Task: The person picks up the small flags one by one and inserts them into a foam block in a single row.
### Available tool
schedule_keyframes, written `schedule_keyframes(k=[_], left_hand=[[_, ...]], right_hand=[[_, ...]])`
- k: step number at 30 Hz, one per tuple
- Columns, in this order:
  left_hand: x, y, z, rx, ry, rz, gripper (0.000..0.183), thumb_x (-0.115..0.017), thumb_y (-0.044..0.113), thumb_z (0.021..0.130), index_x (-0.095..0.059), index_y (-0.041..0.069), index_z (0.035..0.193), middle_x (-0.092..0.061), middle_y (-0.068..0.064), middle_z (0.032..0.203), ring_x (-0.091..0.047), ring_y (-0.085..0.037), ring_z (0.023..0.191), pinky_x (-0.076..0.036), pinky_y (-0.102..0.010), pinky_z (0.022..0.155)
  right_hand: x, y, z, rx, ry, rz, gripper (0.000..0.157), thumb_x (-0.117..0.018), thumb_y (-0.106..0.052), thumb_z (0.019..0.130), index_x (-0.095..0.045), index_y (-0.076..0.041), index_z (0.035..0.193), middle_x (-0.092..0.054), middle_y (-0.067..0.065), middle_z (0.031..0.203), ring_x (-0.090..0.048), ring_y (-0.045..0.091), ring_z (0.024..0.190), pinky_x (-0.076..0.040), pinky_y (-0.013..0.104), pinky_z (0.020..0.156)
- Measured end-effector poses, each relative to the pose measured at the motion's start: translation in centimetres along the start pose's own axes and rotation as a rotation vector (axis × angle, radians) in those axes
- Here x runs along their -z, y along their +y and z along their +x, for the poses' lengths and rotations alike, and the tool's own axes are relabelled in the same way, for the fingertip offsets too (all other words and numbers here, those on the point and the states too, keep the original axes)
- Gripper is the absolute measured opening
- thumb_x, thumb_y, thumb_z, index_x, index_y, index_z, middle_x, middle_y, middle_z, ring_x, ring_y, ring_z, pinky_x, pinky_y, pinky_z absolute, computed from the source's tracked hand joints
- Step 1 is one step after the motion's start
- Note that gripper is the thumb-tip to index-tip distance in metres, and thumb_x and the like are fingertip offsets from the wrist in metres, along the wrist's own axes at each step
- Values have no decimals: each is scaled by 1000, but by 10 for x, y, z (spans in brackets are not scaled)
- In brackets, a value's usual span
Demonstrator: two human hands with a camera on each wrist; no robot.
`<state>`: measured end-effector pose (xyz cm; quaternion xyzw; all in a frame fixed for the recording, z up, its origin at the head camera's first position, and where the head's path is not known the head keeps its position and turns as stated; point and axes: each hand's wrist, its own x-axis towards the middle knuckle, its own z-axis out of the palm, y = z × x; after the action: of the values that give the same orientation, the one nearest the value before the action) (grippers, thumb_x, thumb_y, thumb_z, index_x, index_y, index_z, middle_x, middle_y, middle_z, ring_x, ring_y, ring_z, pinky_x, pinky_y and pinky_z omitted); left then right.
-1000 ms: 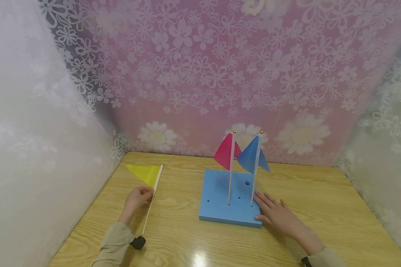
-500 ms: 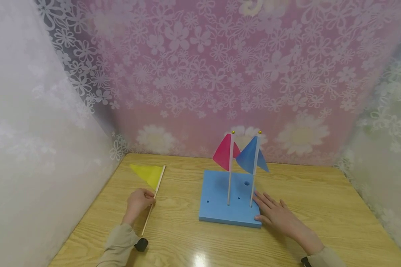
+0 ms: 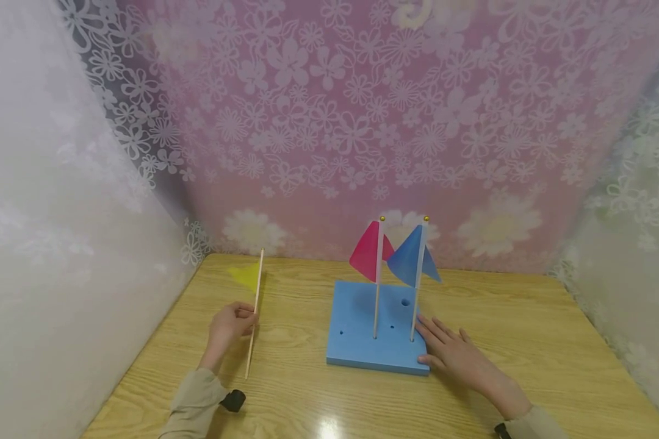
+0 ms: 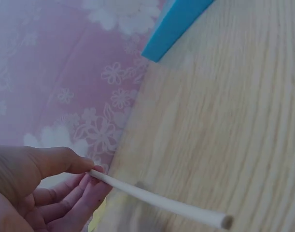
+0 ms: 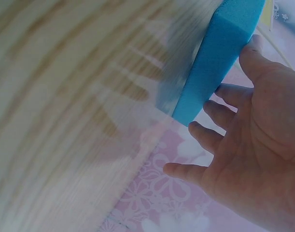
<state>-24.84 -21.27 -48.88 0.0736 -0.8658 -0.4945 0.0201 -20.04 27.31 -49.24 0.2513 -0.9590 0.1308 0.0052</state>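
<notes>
Between thumb and fingers my left hand pinches the stick of a small yellow flag, left of the board. Its lower end points toward the camera in the left wrist view, where the stick shows bare. My right hand rests with spread, straight fingers against the right edge of a blue foam board; the right wrist view shows fingertips touching the board's side. A pink flag and a blue flag stand upright in holes of the board.
Several holes, one of them larger, show in the board's top. The wooden table ends at a flower-patterned pink curtain behind, with pale sheets at both sides. A black strap piece sits at the left cuff.
The yellow flag has been raised from lying low to a steeper tilt, its top now higher and its lower end off to the right. The right hand and board stay put.
</notes>
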Motion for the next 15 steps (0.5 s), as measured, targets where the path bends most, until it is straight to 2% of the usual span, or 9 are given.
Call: schedule_keyframes(k=[7, 15], left_hand=[[-10, 10, 3, -86, 24, -121, 23, -70, 0, 93, -66, -9, 114, -70, -24, 103, -73, -30, 85, -63, -36, 68], [-21, 26, 6, -162, 71, -171, 25, -75, 3, 91, -69, -4, 114, -72, -21, 104, -74, -29, 88, -64, -37, 70]], right_hand=[[-1, -3, -2, -4, -3, 0, 68, -56, -47, 102, -41, -9, 156, -35, 15, 161, -36, 44, 145, -29, 81, 102], [-3, -7, -5, -5, 10, -8, 67, -57, -46, 101, -42, -9, 155, -37, 15, 161, -37, 44, 144, -30, 81, 101]])
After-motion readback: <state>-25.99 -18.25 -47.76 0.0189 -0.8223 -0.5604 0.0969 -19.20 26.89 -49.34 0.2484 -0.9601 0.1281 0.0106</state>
